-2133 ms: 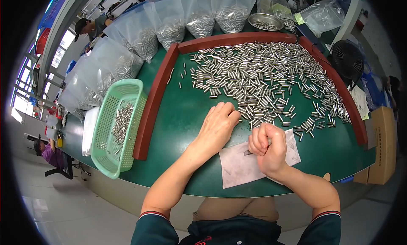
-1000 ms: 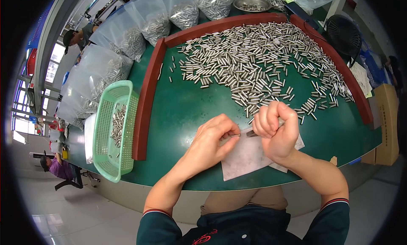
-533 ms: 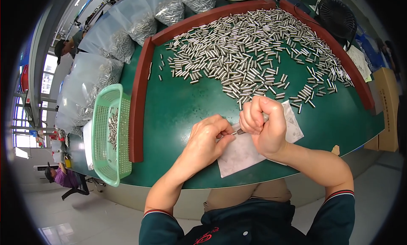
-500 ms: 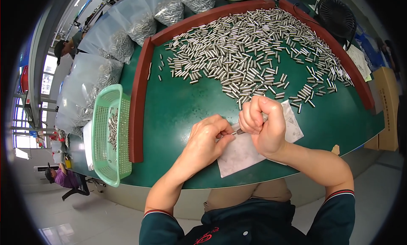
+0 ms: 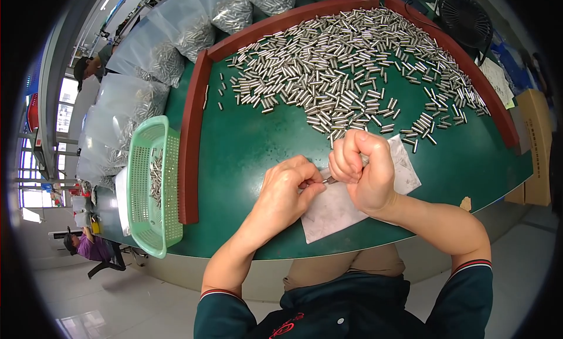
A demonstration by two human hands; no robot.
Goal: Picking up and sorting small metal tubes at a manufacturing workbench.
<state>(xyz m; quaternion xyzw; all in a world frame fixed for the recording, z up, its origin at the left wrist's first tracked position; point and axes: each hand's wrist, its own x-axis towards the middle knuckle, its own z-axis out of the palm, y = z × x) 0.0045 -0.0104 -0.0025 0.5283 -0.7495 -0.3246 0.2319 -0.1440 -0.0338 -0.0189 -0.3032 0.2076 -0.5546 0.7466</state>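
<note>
Alignment matters near front edge of worktop (image 5: 275, 243): your left hand (image 5: 287, 185) pinches 1 metal piece (image 5: 324, 181), your right hand (image 5: 365, 172) clenches 1 tool (image 5: 332, 179).

Glossy pale floor (image 5: 158, 307), window-like reflection (image 5: 82, 323) at lower left. Bright windows (image 5: 67, 98) beyond grey metal post (image 5: 50, 104); black office chair (image 5: 105, 267) near green-topped desk (image 5: 234, 142).

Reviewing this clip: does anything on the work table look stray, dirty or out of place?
Only minor things. A few metal pins lie apart from the main pile, near the left red rail. The white sheet has dark smudges. A ragged tan scrap sits alone by the table's near edge, unlike anything around it.
</note>
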